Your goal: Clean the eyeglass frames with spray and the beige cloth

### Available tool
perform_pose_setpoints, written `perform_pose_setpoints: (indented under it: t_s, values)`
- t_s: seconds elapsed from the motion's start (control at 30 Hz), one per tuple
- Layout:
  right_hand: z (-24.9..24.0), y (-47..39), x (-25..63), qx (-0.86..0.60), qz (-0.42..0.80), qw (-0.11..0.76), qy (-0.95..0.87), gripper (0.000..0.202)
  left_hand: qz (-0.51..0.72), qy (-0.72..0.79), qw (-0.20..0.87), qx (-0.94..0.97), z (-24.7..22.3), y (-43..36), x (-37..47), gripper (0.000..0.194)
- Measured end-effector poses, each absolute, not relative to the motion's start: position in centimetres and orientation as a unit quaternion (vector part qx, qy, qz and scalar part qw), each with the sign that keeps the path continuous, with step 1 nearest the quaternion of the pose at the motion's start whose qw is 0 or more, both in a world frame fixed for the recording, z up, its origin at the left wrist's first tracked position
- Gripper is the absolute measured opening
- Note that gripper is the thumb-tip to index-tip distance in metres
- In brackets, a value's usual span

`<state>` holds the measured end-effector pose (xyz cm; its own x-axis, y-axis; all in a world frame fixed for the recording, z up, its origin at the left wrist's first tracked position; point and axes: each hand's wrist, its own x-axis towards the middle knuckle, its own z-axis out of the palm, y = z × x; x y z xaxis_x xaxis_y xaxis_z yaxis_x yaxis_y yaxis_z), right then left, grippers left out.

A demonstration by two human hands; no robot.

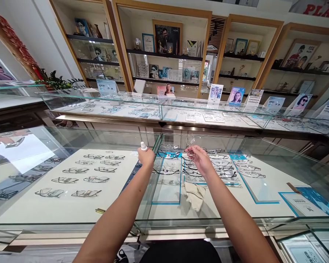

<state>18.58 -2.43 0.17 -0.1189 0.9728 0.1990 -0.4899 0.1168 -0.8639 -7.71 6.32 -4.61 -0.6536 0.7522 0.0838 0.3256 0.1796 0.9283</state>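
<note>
My left hand (146, 157) is closed around a small white bottle (143, 146), whose cap sticks up above my fist. My right hand (199, 157) holds a pair of clear-framed glasses (190, 143) by one side, lifted above the glass counter top (71, 204). Both hands hover over the middle of the display case. A beige cloth (194, 193) lies on the glass just below my right hand. Rows of glasses (95, 170) lie inside the case under the glass.
A second glass counter (159, 109) runs across behind this one, with small picture cards (216, 92) standing on it. Wooden wall shelves (164, 54) with framed pictures fill the back. A plant (56, 81) stands at the left.
</note>
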Motion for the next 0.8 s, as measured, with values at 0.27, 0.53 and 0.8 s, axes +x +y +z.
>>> perform_pose_setpoints:
  t_s: [0.27,0.53,0.8]
  values:
    - [0.3,-2.5,18.6,-0.272,0.608,0.606,-0.434,0.033,0.513,0.771,0.211,0.313,-4.8,6.5,-7.7,0.021]
    - [0.4,-2.5,18.9,-0.267,0.607,0.613,-0.429,0.031,0.545,0.773,0.169,0.276,-3.2,5.7,-6.7,0.053]
    - [0.8,-1.8,20.3,-0.27,0.586,0.646,-0.407,0.027,0.651,0.493,0.011,0.577,1.5,-1.1,-2.0,0.029]
